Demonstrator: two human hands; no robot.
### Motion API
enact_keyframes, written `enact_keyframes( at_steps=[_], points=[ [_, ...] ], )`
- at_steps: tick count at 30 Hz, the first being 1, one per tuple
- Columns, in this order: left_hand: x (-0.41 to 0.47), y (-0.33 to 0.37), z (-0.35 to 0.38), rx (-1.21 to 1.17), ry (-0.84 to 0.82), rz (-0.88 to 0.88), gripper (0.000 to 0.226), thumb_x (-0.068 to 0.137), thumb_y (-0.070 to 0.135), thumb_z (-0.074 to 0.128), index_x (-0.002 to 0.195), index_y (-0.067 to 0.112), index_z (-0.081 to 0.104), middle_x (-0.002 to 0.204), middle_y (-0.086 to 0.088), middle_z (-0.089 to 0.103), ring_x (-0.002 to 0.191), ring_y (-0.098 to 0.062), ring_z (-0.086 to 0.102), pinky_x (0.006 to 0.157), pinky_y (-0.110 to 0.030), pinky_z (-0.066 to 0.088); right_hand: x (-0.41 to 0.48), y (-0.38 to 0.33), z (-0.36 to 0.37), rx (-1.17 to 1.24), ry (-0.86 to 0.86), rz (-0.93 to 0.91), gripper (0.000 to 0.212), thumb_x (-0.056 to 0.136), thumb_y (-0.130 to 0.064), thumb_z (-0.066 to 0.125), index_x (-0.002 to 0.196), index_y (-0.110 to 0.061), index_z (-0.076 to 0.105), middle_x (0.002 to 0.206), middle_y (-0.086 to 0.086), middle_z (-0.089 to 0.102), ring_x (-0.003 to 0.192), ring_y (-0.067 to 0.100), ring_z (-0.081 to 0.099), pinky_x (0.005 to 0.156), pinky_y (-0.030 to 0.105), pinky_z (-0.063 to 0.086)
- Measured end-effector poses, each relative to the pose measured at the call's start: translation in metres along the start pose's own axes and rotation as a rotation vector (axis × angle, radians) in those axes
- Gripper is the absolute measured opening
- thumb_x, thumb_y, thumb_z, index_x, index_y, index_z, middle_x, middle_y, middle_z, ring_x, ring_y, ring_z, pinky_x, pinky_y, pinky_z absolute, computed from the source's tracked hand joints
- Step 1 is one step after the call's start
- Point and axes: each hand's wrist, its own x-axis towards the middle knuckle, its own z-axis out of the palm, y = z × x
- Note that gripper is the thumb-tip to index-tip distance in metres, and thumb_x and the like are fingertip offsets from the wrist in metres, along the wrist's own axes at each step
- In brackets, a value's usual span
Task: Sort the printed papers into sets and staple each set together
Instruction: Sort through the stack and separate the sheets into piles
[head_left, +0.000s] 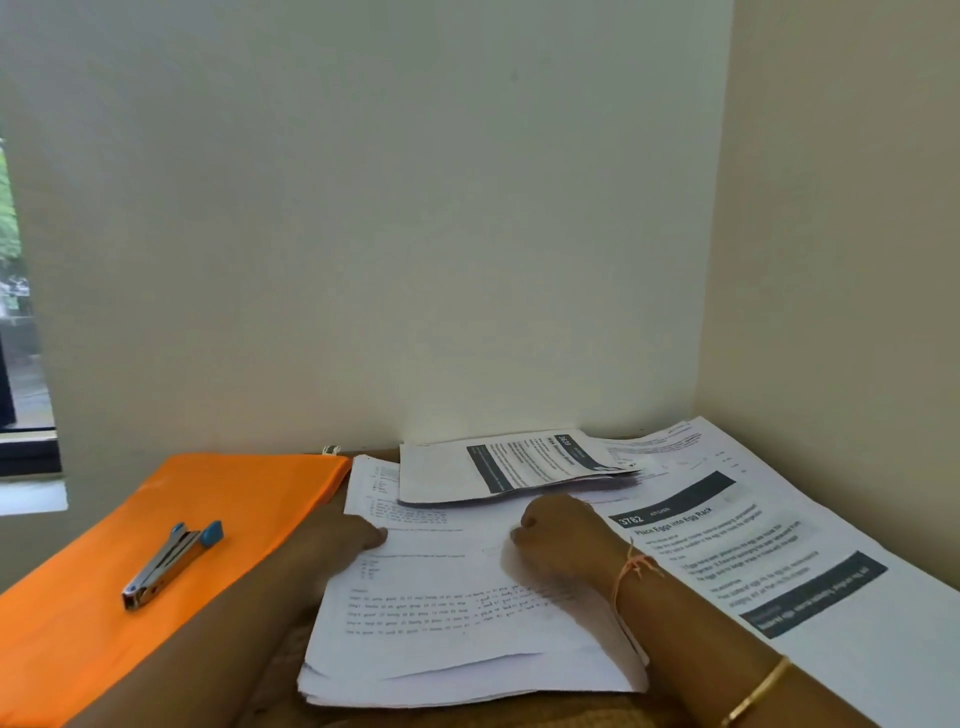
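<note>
Left hand (353, 540) flat on paper stack (457, 644); right hand (558, 538) curled atop, grip unclear.

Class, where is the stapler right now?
Head view, left side: the stapler lies on the orange folder, left of the left hand and the paper stack.

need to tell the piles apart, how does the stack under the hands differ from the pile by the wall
The stack under the hands has the left hand and right hand resting on it; the pile by the wall is untouched. The stack's top sheet shows plain text lines; the pile's carries dark bands. The stack looks bigger and nearer; the pile lies turned sideways. Both are loose white printed sheets.
</note>
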Motion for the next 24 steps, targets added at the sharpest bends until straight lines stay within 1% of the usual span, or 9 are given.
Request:
enact_keyframes(
  at_steps=[2, 3, 5, 8, 11, 13, 16, 19, 24],
  points=[
    [0.007, 0.001, -0.006, 0.084, 0.049, 0.064, 0.024, 0.090, 0.004, 0.058, 0.114, 0.002, 0.057, 0.095, -0.011, 0.064, 0.069, -0.021, 0.056, 0.056, -0.028, 0.042, -0.001, 0.001, -0.003, 0.087, 0.047, -0.016, 0.021, 0.093, -0.023, 0.047, 0.096, -0.010, 0.063, 0.100, 0.004, 0.061, 0.100, 0.023, 0.058, 0.077, 0.028, 0.045],
    [0.009, 0.003, -0.011, 0.128, 0.091, 0.107, 0.022, 0.090, 0.004, 0.058, 0.112, 0.004, 0.056, 0.106, -0.013, 0.063, 0.075, -0.022, 0.055, 0.060, -0.029, 0.040, -0.003, 0.002, -0.006, 0.134, 0.092, -0.012, 0.028, 0.094, -0.025, 0.047, 0.115, -0.011, 0.060, 0.117, 0.004, 0.060, 0.110, 0.023, 0.057, 0.086, 0.028, 0.044],
    [0.009, 0.006, -0.024, 0.234, 0.177, 0.183, 0.022, 0.089, 0.005, 0.057, 0.110, 0.010, 0.051, 0.113, -0.014, 0.058, 0.083, -0.024, 0.050, 0.068, -0.029, 0.037, -0.004, 0.003, -0.008, 0.174, 0.167, -0.031, 0.035, 0.094, -0.026, 0.048, 0.127, -0.014, 0.054, 0.130, 0.006, 0.056, 0.116, 0.023, 0.053, 0.092, 0.026, 0.041],
    [0.010, 0.012, -0.052, 0.393, 0.257, 0.271, 0.022, 0.087, 0.004, 0.057, 0.107, 0.011, 0.050, 0.116, -0.020, 0.057, 0.090, -0.025, 0.050, 0.073, -0.031, 0.035, -0.004, 0.004, -0.009, 0.166, 0.181, -0.024, 0.036, 0.093, -0.028, 0.050, 0.126, -0.013, 0.055, 0.130, 0.007, 0.056, 0.118, 0.022, 0.052, 0.094, 0.027, 0.040],
    [0.011, 0.018, -0.075, 0.512, 0.339, 0.259, 0.034, 0.088, 0.006, 0.055, 0.121, 0.006, 0.050, 0.120, -0.020, 0.056, 0.098, -0.030, 0.052, 0.073, -0.030, 0.032, -0.004, 0.003, -0.009, 0.145, 0.149, -0.017, 0.030, 0.095, -0.028, 0.049, 0.118, -0.011, 0.059, 0.122, 0.006, 0.060, 0.111, 0.020, 0.054, 0.089, 0.026, 0.041],
    [0.010, 0.020, -0.086, 0.551, 0.411, 0.268, 0.031, 0.088, 0.008, 0.052, 0.119, 0.009, 0.050, 0.115, -0.020, 0.058, 0.093, -0.031, 0.053, 0.073, -0.033, 0.036, -0.005, 0.002, -0.008, 0.147, 0.142, -0.019, 0.029, 0.095, -0.027, 0.049, 0.116, -0.011, 0.060, 0.119, 0.005, 0.061, 0.109, 0.019, 0.055, 0.088, 0.026, 0.041],
    [0.006, 0.023, -0.096, 0.565, 0.560, 0.258, 0.025, 0.089, 0.014, 0.047, 0.114, 0.018, 0.047, 0.106, -0.017, 0.060, 0.088, -0.032, 0.054, 0.074, -0.036, 0.042, -0.004, 0.003, -0.006, 0.171, 0.171, -0.003, 0.026, 0.094, -0.026, 0.050, 0.111, -0.013, 0.063, 0.114, 0.004, 0.063, 0.105, 0.018, 0.057, 0.088, 0.027, 0.043],
    [-0.003, 0.027, -0.099, 0.513, 0.694, 0.285, 0.032, 0.089, 0.012, 0.045, 0.120, 0.023, 0.043, 0.099, -0.018, 0.059, 0.085, -0.035, 0.055, 0.073, -0.036, 0.042, -0.004, 0.002, -0.006, 0.195, 0.196, 0.005, 0.023, 0.093, -0.024, 0.049, 0.108, -0.013, 0.064, 0.110, 0.003, 0.063, 0.100, 0.017, 0.058, 0.085, 0.027, 0.045],
    [-0.024, 0.046, -0.099, 0.449, 0.818, 0.414, 0.035, 0.090, 0.009, 0.043, 0.122, 0.021, 0.041, 0.084, -0.013, 0.051, 0.076, -0.034, 0.051, 0.068, -0.037, 0.041, -0.006, -0.001, -0.006, 0.318, 0.223, -0.012, 0.020, 0.096, -0.021, 0.048, 0.107, -0.015, 0.063, 0.109, 0.002, 0.062, 0.092, 0.011, 0.055, 0.079, 0.021, 0.042]
  ],
)
